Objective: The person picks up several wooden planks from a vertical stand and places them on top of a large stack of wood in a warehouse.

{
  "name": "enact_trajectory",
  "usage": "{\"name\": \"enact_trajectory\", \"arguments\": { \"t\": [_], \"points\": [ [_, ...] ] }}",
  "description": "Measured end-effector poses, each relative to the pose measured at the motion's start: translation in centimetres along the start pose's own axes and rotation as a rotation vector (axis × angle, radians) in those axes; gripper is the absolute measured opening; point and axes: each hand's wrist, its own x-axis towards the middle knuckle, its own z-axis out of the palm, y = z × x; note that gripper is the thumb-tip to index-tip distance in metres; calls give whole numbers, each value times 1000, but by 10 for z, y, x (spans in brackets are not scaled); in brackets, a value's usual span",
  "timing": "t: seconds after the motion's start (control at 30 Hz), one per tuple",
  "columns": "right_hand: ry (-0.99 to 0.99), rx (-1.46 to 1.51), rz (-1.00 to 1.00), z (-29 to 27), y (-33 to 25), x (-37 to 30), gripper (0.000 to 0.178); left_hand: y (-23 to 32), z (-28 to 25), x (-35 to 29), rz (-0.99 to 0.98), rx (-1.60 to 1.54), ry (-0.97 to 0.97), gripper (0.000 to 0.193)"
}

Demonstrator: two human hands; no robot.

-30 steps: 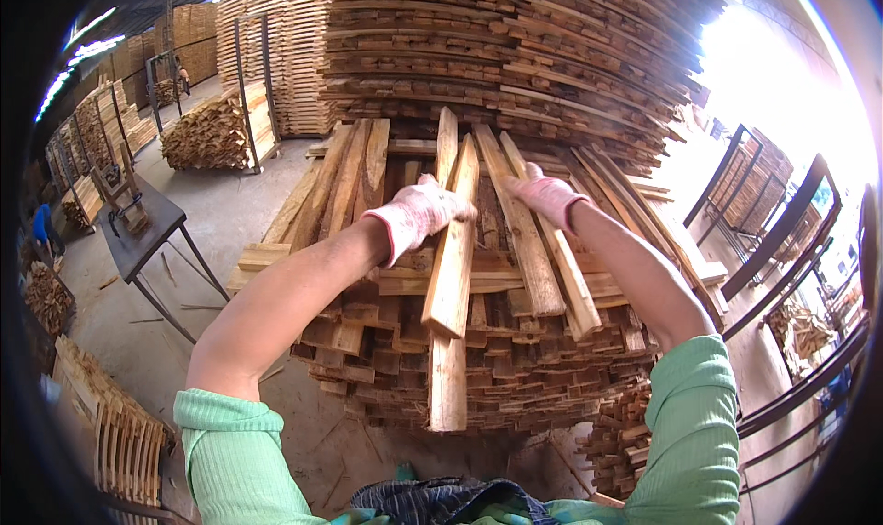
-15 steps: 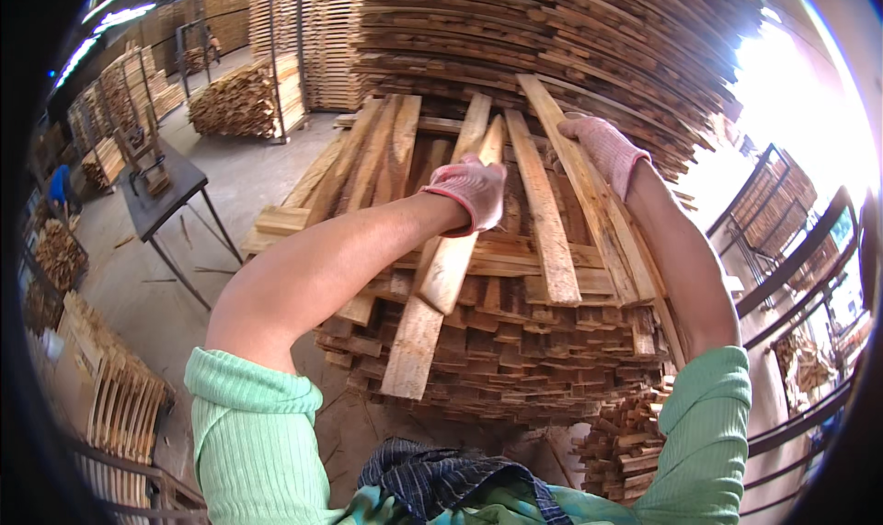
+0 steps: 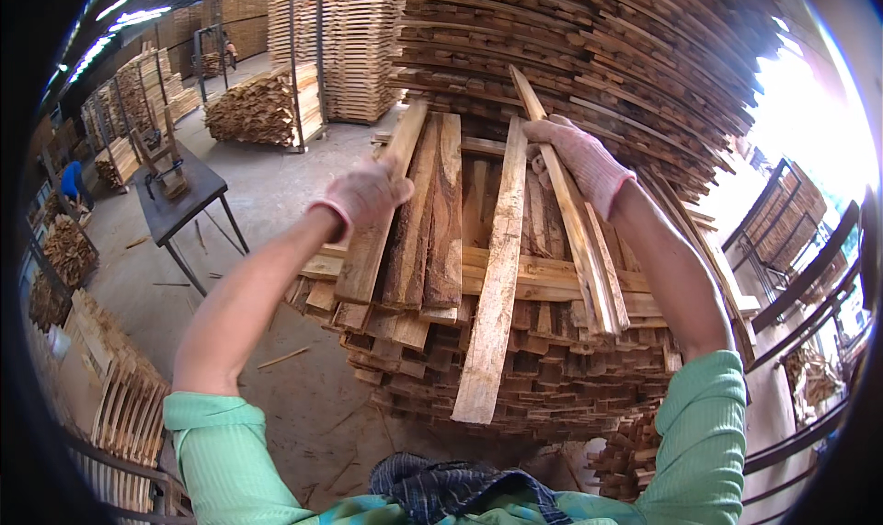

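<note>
Pink knit gloves cover both hands. My left hand [image 3: 368, 199], slightly smeared by motion, is closed round a wooden plank [image 3: 370, 263] at the left of the stack. My right hand [image 3: 584, 162] grips the far part of another plank [image 3: 581, 240], which slants from back left to near right, with its far end lifted. Between my hands, a pale plank [image 3: 492, 309] lies lengthwise and juts out over the near edge. Beside the left hand lie two darker, bark-edged planks [image 3: 428, 240]. Crosswise boards [image 3: 543, 277] run beneath them.
The planks rest on a large stack of boards [image 3: 515, 369]. A tall wall of stacked timber [image 3: 570, 47] rises behind it. At left stands a dark metal table [image 3: 189, 189]; a rack of boards [image 3: 124, 415] sits nearer. Dark curved bars [image 3: 809, 268] are on the right.
My left hand has moved left, from the middle planks to one at the left side. The right hand keeps near the far end of its plank. The view has shifted slightly.
</note>
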Motion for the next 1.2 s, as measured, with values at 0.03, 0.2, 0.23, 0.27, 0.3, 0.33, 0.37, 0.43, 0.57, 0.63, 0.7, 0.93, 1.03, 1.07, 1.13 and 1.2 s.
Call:
{"name": "enact_trajectory", "arguments": {
  "t": [0.03, 0.2, 0.23, 0.27, 0.3, 0.33, 0.37, 0.43, 0.57, 0.63, 0.7, 0.93, 1.03, 1.07, 1.13, 1.2],
  "points": [
    [-2, 26, 14, 7, 0, 2, 34, -11, 21, 1, 16, 46, 21, 57],
    [76, -42, 34, -22, -6, -8, 24, -15, 29, 11, 63, -146, 147, 59],
    [115, -43, 41, -32, -7, -13, 24, -4, 23, 9, 22, -107, 107, 56],
    [161, -49, 47, -43, -9, -21, 24, 0, 20, 6, 27, -149, 104, 55],
    [198, -107, 59, -57, -10, -29, 24, -3, 18, 3, 33, -193, 99, 54],
    [261, -211, 88, -64, -15, -39, 26, -9, 18, 3, 31, -232, 98, 52],
    [258, -222, 94, -81, -14, -44, 26, -17, 18, 5, 37, -271, 118, 53],
    [300, -288, 56, -111, -13, -58, 27, -29, 22, 14, 109, -263, 156, 54],
    [382, -413, 202, -134, -29, -78, 33, -33, 32, 23, 298, -218, 159, 47],
    [314, -416, 143, -148, -17, -68, 34, -26, 25, 18, 278, -197, 67, 43],
    [302, -426, 138, -160, -3, -51, 43, -12, 11, 22, 236, -64, 41, 37],
    [160, -1363, 223, -73, 92, 21, 87, 129, 14, 4, 797, 15, 273, 35],
    [127, -1305, 191, -52, 90, 33, 82, 164, 65, 11, 73, -81, -73, 54],
    [94, -1282, 162, -45, 84, 33, 72, 157, 94, 30, -196, -404, -29, 55],
    [-308, -1858, -196, -66, 88, 30, 44, 171, 96, 47, -161, -263, -98, 53],
    [-240, -1724, -199, -94, 105, 30, 44, 183, 56, 29, 216, 106, -247, 51]
  ]
}}
